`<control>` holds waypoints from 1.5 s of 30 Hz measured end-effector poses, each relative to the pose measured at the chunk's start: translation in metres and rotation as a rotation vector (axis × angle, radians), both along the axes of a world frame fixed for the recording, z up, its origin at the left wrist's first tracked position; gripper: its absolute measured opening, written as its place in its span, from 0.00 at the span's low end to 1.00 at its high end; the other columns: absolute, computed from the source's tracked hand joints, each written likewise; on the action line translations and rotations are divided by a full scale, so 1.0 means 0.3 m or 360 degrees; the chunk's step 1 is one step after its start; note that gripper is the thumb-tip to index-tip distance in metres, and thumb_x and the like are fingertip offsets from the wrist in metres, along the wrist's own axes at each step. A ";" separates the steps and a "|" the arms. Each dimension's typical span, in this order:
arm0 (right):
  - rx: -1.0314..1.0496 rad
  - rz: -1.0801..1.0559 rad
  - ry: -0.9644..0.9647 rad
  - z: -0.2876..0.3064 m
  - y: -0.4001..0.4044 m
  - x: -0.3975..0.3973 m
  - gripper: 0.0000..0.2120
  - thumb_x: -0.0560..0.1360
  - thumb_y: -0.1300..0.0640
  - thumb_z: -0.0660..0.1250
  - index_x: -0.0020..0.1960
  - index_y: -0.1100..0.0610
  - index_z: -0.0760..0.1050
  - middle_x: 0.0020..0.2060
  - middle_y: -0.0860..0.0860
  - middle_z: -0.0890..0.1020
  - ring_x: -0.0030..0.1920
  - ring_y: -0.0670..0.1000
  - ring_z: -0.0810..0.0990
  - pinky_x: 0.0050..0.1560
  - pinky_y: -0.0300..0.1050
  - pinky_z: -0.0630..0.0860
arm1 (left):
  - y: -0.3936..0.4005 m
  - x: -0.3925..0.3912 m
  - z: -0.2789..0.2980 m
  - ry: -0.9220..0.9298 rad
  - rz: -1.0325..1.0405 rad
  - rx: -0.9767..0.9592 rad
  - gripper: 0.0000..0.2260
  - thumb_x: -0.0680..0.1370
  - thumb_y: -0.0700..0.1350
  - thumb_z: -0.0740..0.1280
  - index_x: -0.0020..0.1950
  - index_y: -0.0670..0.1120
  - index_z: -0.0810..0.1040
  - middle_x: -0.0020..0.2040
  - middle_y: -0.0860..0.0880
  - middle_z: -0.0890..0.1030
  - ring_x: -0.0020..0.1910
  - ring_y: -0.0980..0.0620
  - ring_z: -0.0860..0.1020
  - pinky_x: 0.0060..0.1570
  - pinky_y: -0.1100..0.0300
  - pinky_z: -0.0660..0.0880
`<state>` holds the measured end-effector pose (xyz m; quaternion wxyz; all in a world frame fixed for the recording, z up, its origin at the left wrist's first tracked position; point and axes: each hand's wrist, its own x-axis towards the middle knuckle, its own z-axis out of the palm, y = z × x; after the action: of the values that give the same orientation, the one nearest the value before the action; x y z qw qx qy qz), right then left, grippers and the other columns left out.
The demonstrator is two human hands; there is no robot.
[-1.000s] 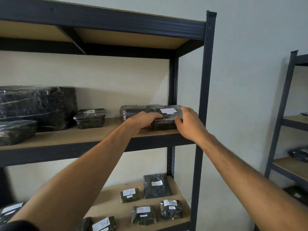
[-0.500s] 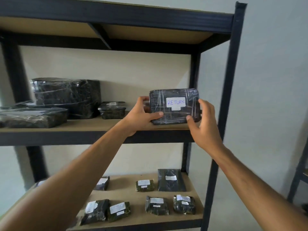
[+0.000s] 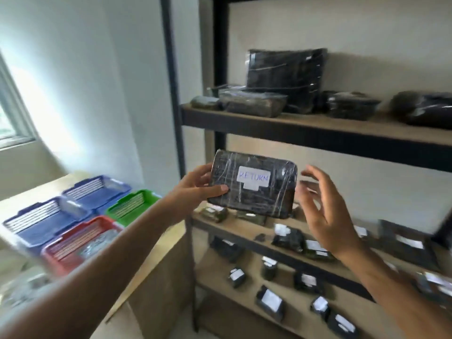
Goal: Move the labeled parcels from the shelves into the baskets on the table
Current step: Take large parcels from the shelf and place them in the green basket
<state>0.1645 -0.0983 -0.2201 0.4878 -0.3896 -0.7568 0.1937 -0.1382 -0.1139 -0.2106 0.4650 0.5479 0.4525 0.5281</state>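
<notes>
A pale-walled storeroom, lit from a window at the left edge, holds a dark metal shelving unit with wooden boards, next to a light wooden table. In front of the shelves, a person's left hand holds up a black, film-wrapped parcel by its left end, thumb across the front face and fingers behind; a white label on it reads "RETURN". The parcel is in the air, clear of every shelf and not yet over the table. The right hand hovers just beside the parcel's right end, fingers spread and relaxed, gripping nothing; motion blur hides whether a fingertip brushes the wrap. Four plastic baskets sit together on the table: two blue baskets, a green basket and a red basket, the red one holding something shiny that is too blurred to make out. On the upper shelf lie several larger black wrapped bundles. The lower boards carry many small dark packets with white labels, their writing illegible.
</notes>
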 end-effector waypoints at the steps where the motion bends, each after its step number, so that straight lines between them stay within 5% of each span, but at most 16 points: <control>1: -0.0049 0.0038 -0.0015 -0.043 0.001 -0.089 0.24 0.81 0.42 0.59 0.74 0.49 0.64 0.69 0.43 0.72 0.66 0.43 0.75 0.64 0.41 0.72 | -0.026 -0.101 -0.041 -0.0006 0.0040 -0.0045 0.28 0.71 0.39 0.75 0.71 0.45 0.75 0.62 0.39 0.83 0.62 0.39 0.81 0.64 0.47 0.77; 7: -0.0391 0.0178 0.0040 -0.289 -0.017 -0.619 0.21 0.80 0.42 0.61 0.70 0.49 0.69 0.65 0.46 0.76 0.61 0.38 0.78 0.58 0.33 0.74 | -0.156 -0.722 -0.223 0.0099 0.0164 -0.0357 0.29 0.70 0.41 0.78 0.70 0.48 0.75 0.64 0.43 0.82 0.62 0.44 0.82 0.66 0.48 0.76; 12: -0.0670 0.0196 0.0063 -0.462 -0.018 -0.968 0.25 0.77 0.35 0.60 0.67 0.50 0.71 0.59 0.46 0.80 0.55 0.37 0.80 0.52 0.31 0.75 | -0.214 -1.128 -0.345 0.0211 0.0253 -0.0587 0.19 0.76 0.36 0.74 0.66 0.45 0.78 0.59 0.42 0.84 0.58 0.42 0.83 0.59 0.52 0.80; 18: -0.1086 0.0119 0.0001 -0.652 0.056 -1.297 0.17 0.80 0.50 0.65 0.67 0.55 0.71 0.56 0.49 0.80 0.50 0.44 0.81 0.46 0.29 0.74 | -0.067 -1.451 -0.530 0.0229 0.0392 -0.0813 0.16 0.77 0.34 0.71 0.64 0.43 0.77 0.57 0.38 0.84 0.55 0.41 0.84 0.58 0.51 0.80; 21: -0.1257 0.0085 0.0005 -0.755 0.138 -1.427 0.16 0.81 0.52 0.65 0.67 0.57 0.71 0.56 0.51 0.79 0.51 0.48 0.81 0.50 0.34 0.77 | 0.063 -1.553 -0.629 0.0305 0.0442 -0.0894 0.16 0.77 0.35 0.71 0.64 0.41 0.77 0.55 0.39 0.84 0.55 0.40 0.84 0.59 0.49 0.80; 25: -0.1433 0.0025 -0.0005 -0.883 0.286 -1.597 0.22 0.80 0.46 0.66 0.69 0.56 0.69 0.58 0.50 0.80 0.55 0.50 0.80 0.59 0.56 0.79 | 0.250 -1.669 -0.730 0.0479 0.0355 -0.1005 0.13 0.79 0.38 0.71 0.62 0.41 0.77 0.55 0.38 0.84 0.55 0.41 0.84 0.63 0.46 0.79; 29: -0.1577 -0.0131 -0.0004 -0.959 0.427 -1.760 0.21 0.80 0.47 0.66 0.68 0.59 0.69 0.52 0.49 0.79 0.52 0.50 0.79 0.54 0.54 0.79 | 0.408 -1.754 -0.801 0.0602 0.0341 -0.1093 0.11 0.80 0.38 0.69 0.62 0.41 0.75 0.54 0.39 0.83 0.53 0.44 0.83 0.55 0.54 0.80; 35: -0.1768 -0.0353 -0.0242 -1.131 0.624 -1.934 0.27 0.79 0.40 0.63 0.69 0.56 0.64 0.56 0.57 0.81 0.50 0.62 0.84 0.49 0.54 0.81 | 0.631 -1.877 -0.922 0.0710 0.0270 -0.1216 0.14 0.80 0.42 0.70 0.63 0.39 0.73 0.52 0.39 0.82 0.52 0.38 0.84 0.57 0.39 0.80; 40: -0.1831 -0.0529 -0.0421 -1.203 0.732 -2.030 0.25 0.83 0.45 0.59 0.71 0.60 0.59 0.58 0.61 0.80 0.50 0.61 0.82 0.40 0.47 0.74 | 0.803 -1.924 -1.045 0.0897 0.0126 -0.1186 0.24 0.80 0.45 0.71 0.74 0.41 0.67 0.51 0.41 0.81 0.41 0.45 0.81 0.37 0.52 0.79; 45: -0.1864 -0.0713 -0.0403 -1.277 0.772 -2.113 0.21 0.84 0.56 0.57 0.72 0.65 0.58 0.60 0.68 0.78 0.56 0.66 0.80 0.50 0.55 0.77 | 0.964 -1.955 -1.175 0.0979 -0.0209 -0.1103 0.37 0.80 0.42 0.71 0.82 0.46 0.52 0.56 0.40 0.81 0.48 0.43 0.83 0.42 0.55 0.80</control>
<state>-0.4693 0.1332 -0.6032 0.1296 -0.7603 -0.4774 0.4209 -0.7247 0.1754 -0.5632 0.4972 0.5190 0.6834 0.1283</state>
